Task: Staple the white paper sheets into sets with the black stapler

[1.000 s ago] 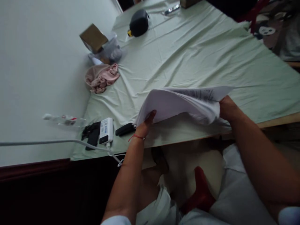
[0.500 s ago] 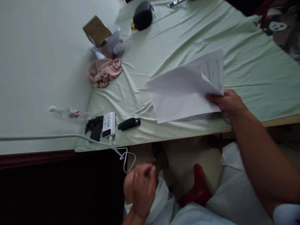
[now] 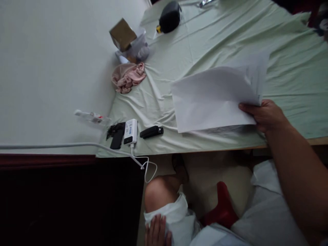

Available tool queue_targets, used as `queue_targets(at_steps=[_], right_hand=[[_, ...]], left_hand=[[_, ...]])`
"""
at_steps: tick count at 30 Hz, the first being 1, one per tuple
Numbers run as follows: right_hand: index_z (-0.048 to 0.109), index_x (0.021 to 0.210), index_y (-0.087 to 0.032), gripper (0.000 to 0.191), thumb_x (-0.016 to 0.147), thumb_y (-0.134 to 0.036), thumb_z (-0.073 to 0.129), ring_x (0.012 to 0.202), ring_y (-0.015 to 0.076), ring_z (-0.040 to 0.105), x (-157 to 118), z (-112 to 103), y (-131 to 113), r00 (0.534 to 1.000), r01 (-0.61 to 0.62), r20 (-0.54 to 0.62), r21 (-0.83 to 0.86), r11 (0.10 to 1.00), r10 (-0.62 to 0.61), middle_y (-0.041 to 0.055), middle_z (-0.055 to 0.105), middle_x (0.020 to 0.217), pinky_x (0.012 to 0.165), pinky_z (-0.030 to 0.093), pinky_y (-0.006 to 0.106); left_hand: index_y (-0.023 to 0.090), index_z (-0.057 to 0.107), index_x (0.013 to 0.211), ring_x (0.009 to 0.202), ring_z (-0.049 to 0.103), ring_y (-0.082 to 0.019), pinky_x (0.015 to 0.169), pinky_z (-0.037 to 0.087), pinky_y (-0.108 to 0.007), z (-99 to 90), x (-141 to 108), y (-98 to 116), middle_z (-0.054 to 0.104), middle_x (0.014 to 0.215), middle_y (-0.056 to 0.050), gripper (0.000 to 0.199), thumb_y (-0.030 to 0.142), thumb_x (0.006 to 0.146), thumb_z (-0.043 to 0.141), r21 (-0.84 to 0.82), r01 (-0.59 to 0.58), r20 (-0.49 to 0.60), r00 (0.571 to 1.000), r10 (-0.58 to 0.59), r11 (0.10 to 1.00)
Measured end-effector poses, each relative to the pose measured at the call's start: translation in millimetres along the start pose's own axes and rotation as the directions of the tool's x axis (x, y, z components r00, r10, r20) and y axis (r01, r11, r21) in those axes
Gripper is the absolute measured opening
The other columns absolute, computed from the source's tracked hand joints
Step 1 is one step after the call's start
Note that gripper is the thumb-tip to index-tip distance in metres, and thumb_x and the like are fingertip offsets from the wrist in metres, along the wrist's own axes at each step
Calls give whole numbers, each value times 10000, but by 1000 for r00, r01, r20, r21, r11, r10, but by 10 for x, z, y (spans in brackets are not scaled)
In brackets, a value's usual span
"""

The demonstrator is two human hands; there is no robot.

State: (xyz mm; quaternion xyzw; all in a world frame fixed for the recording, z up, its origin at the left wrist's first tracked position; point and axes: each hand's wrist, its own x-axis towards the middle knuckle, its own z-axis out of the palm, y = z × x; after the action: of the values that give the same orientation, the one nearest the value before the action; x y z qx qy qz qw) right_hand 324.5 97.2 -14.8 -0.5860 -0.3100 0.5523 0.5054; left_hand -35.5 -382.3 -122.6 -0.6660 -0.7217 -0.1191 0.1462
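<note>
Right hand: clamped on papers' edge.
Left hand: on my thigh, apparently flat.
Papers: above table.
Black stapler-like object: left of papers.

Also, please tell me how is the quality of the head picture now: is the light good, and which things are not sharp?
Head view: light dim and uneven, with the lower left almost black; the papers look pale, their print too soft to read; the bottle is smeared; the power bank is clearer, though its small lettering is unreadable.
</note>
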Motion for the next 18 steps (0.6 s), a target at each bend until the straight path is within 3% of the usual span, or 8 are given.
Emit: queue_targets(at_steps=[2,5,7,10,12,14,16,18], right_hand=[[717,656,-197,220,570,-206,919,675,145,618,-21,19,3,1000,8,9,4,1000,-8,12,726,731,620,541,266],[735,691,-197,254,539,-196,940,707,152,630,-50,53,-17,1000,14,27,37,999,-15,18,747,768,663,557,273],[756,727,-197,336,479,-183,982,724,157,631,-63,73,-42,999,-3,43,51,999,1,18,753,775,681,560,275],[762,734,-205,384,444,-201,1014,708,158,618,-64,90,-59,998,-38,54,37,999,36,10,746,756,637,538,270],[742,707,-203,339,488,-220,1001,686,149,607,-57,98,-50,998,-37,53,26,999,36,8,736,749,617,525,267],[725,683,-194,297,527,-213,978,669,137,599,-55,112,-34,998,-29,53,26,999,27,11,724,741,614,519,262],[727,681,-185,270,545,-196,960,663,131,594,-68,139,-23,998,-27,51,21,999,26,14,722,738,600,509,253],[730,685,-182,250,561,-176,947,664,130,593,-92,177,-23,998,-33,47,13,999,33,14,727,736,587,500,245]], left_hand=[[274,245,1763,1644,393,-285,1336,356,-547,21,295,-21,465,1737,-151,804,146,1034,558,-40,3,65,998,-1,999],[243,224,1768,1647,380,-339,1309,385,-595,-3,617,-87,424,1756,-186,789,224,1053,559,-72,59,130,990,-49,996],[290,222,1769,1647,375,-367,1241,474,-605,-42,623,-183,414,1762,-181,824,258,1038,600,-81,48,154,987,-35,996],[262,251,1765,1590,448,-434,1094,585,-617,-103,349,-398,489,1688,-231,850,405,1023,640,-69,-33,82,996,39,997],[260,313,1743,1431,626,-405,1035,622,-579,-133,121,-526,625,1543,-230,745,372,1052,570,-85,2,23,1000,0,996],[246,435,1669,1165,778,-325,889,674,-445,-151,-8,-594,756,1330,-183,635,288,1047,551,-113,-31,39,999,35,993],[227,595,1492,937,820,-262,729,661,-340,-158,42,-597,820,1121,-117,470,209,1025,546,-102,-65,84,994,74,993],[234,710,1199,762,803,-240,624,616,-311,-156,298,-559,815,919,-61,278,177,1019,507,-62,-32,10,999,33,998]])
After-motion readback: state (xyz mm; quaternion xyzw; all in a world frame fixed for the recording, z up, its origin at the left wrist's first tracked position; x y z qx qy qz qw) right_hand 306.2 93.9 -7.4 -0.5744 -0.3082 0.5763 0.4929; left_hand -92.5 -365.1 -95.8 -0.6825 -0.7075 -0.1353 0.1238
